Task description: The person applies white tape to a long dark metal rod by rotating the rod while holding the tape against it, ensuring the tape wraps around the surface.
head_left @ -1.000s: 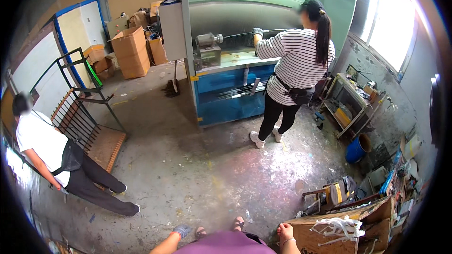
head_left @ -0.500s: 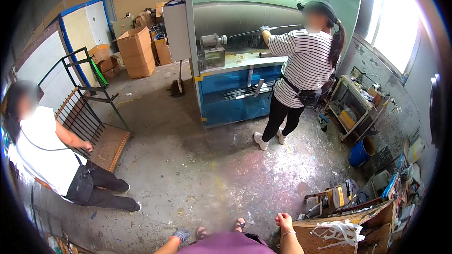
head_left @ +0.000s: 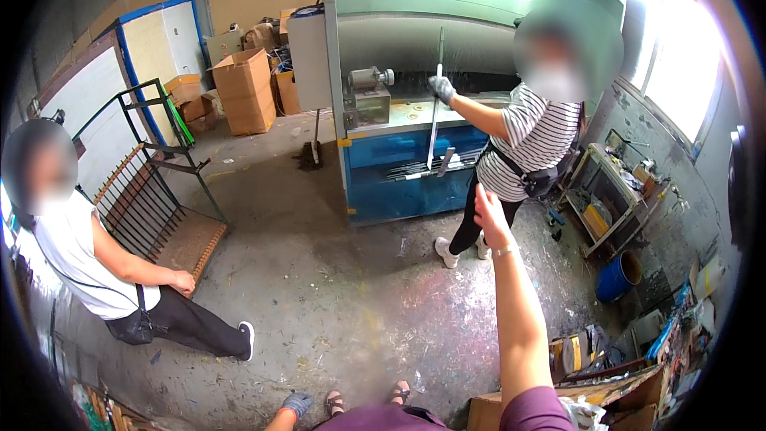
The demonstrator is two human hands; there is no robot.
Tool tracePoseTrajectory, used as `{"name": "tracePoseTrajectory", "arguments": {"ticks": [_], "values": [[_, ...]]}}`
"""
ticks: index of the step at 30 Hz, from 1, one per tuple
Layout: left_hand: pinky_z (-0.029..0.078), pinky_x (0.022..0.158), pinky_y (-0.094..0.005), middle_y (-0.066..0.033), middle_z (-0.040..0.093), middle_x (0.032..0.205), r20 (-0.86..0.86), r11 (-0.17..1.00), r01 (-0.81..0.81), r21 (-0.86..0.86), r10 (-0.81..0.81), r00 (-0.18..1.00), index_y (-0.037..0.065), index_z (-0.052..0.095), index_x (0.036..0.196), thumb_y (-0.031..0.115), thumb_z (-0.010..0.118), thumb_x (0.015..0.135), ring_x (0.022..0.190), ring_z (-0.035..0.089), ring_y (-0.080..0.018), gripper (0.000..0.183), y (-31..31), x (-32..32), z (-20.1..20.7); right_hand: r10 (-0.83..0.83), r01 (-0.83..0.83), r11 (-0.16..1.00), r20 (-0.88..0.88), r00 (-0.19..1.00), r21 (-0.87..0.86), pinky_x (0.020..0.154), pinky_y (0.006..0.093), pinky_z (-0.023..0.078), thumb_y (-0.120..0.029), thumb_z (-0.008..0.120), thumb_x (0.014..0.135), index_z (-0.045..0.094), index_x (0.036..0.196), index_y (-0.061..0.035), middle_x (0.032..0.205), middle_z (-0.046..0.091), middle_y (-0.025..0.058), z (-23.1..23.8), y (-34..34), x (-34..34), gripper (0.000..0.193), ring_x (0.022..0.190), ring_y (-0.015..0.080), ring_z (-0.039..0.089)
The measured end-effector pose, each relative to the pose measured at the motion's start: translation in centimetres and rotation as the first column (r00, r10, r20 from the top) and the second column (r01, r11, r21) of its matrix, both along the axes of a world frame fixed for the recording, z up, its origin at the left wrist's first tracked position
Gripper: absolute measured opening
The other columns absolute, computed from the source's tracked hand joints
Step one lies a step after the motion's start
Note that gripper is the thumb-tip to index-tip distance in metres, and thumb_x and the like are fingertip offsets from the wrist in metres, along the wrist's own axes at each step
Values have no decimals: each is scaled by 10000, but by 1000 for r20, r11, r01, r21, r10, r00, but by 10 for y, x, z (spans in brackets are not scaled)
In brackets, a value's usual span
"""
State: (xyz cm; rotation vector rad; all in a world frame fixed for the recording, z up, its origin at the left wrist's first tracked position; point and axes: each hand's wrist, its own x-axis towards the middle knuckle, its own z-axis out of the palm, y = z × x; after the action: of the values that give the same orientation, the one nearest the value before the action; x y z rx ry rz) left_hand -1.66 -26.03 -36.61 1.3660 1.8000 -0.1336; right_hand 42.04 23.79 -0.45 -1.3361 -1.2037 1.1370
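My right hand (head_left: 492,219), bare with a band at the wrist, is stretched out ahead toward the co-worker in the striped shirt. At least one finger points forward, and I see nothing held in it. Low in the view, my left hand (head_left: 298,404) hangs in a grey glove beside my sandalled feet, fingers loosely extended and touching nothing. The co-worker's gloved hand (head_left: 442,89) grips a long thin metal rod (head_left: 435,132), held nearly upright before the blue-fronted bench (head_left: 383,197). More rods (head_left: 411,170) lie in a holder along the bench front.
A second person (head_left: 80,247) stands at left by a slatted metal rack cart (head_left: 209,259). To the right are a small shelf (head_left: 602,183), a blue bin (head_left: 618,278) and a cluttered wooden box (head_left: 488,411). Cardboard boxes (head_left: 244,92) stand at the back.
My right hand has risen and reached forward from low by the wooden box. The co-worker has turned toward me and swung the rod from nearly level to upright. The person at left has shifted.
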Motion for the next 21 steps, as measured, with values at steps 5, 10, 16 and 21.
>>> {"name": "tracePoseTrajectory", "arguments": {"ticks": [5, 10, 16, 21], "values": [[459, 814, -383, -181, 640, 1005, -15, 995, 8, -97, -9, 1000, 31, 630, 1024, 410, 489, 823, 940, 608, -310, 451, -43, -3, -17, 93, -69, 991, 209, 974, -116, 670, 339, 419, -635, 583, 757, 499, 1034, -46, 877, 496, 13, 45, 72, -40, 656, 777, 132, 467], [451, 848, -369, -172, 635, 1047, 21, 970, -100, -223, 107, 994, 24, 619, 1053, 405, 488, 844, 980, 602, -291, 453, -37, 14, 24, 56, -77, 986, -144, 988, -146, 364, 230, 298, -322, 521, 910, 511, 792, -58, 572, 443, -6, -16, 105, -47, 289, 421, 87, 388], [439, 875, -321, -152, 621, 1121, 258, 847, -493, 199, 439, 860, 3, 577, 1139, 378, 500, 878, 1008, 595, -212, 463, 87, 47, 149, 4, -7, 981, 16, 1000, 191, 357, 231, 264, -344, 500, 909, 492, 701, -96, 516, 401, -35, -77, 25, -65, 323, 390, 72, 341], [385, 987, -309, -133, 537, 1242, 626, 773, -329, 542, -111, 772, -2, 435, 1291, 250, 468, 948, 1147, 505, -209, 427, 278, 92, 263, 199, -207, 967, 63, 978, 149, 373, 220, 289, -283, 456, 942, 482, 730, -73, 520, 426, -23, -92, -140, -94, 299, 411, 63, 372]]}}
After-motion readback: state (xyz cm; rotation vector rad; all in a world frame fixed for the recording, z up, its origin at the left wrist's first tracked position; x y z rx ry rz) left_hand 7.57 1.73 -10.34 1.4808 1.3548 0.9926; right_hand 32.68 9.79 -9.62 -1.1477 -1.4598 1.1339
